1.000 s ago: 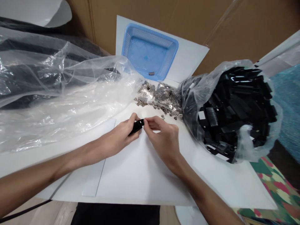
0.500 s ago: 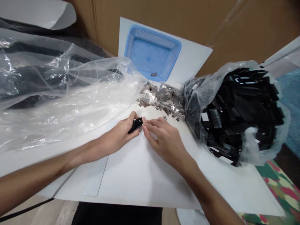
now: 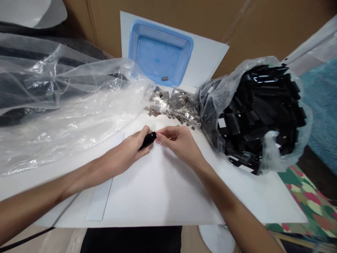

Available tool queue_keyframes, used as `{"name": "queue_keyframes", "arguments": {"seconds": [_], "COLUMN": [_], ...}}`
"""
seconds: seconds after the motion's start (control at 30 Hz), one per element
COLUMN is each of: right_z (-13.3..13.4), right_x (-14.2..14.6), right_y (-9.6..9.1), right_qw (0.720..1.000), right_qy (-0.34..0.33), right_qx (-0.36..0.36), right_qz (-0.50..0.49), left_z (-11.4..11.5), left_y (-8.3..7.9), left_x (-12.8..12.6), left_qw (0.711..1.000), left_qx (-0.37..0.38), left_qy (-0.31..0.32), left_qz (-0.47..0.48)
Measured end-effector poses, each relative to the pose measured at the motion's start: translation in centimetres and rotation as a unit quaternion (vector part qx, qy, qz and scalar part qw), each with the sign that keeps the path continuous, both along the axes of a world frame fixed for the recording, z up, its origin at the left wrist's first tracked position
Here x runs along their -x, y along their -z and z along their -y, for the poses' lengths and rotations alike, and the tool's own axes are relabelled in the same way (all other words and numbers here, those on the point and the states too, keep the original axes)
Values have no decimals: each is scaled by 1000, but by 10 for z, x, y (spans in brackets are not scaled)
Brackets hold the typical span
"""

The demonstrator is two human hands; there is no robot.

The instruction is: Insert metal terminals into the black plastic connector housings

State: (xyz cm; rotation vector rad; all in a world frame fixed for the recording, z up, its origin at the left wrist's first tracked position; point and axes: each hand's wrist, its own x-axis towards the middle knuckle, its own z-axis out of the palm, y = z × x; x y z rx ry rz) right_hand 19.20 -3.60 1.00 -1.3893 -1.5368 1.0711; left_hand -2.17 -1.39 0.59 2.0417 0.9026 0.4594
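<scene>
My left hand (image 3: 131,149) is closed around a small black plastic part (image 3: 147,139) above the white sheet (image 3: 158,189). My right hand (image 3: 179,140) pinches at the tip of that same part with thumb and forefinger, fingers curled. Whether a small metal piece sits between its fingertips I cannot make out. A heap of small grey metal clips (image 3: 176,105) lies just beyond both hands, partly on clear film.
A clear bag full of black plastic parts (image 3: 258,112) stands at the right. A blue mesh basket (image 3: 160,49) with one small piece in it sits at the back against cardboard. Crumpled clear plastic bags (image 3: 58,105) fill the left. A patterned cloth (image 3: 310,207) is at the lower right.
Both hands stay joined at the black part; the right hand's fingers have curled from flatter to a pinch at its tip. The view has shifted slightly.
</scene>
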Motion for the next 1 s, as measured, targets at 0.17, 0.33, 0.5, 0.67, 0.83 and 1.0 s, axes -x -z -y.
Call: {"name": "queue_keyframes", "arguments": {"seconds": [0.17,0.33,0.5,0.67,0.83,1.0], "right_z": [3,5,4,2,-3,-8], "right_x": [2,5,12,9,-10,-23], "right_y": [-3,-2,1,6,-2,-3], "right_qw": [1000,999,997,999,996,992], "right_qy": [3,40,64,51,-76,-124], "right_qx": [6,10,8,15,45,-19], "right_qz": [-10,10,29,8,-30,0], "left_z": [1,3,5,6,4,3], "left_y": [2,1,-2,-2,-1,-9], "left_x": [1,2,2,3,4,4], "left_qw": [1000,1000,999,999,1000,1000], "left_qx": [10,8,7,11,10,-1], "left_qy": [3,23,22,16,6,-10], "left_qz": [-20,-16,-24,-25,-8,-6]}}
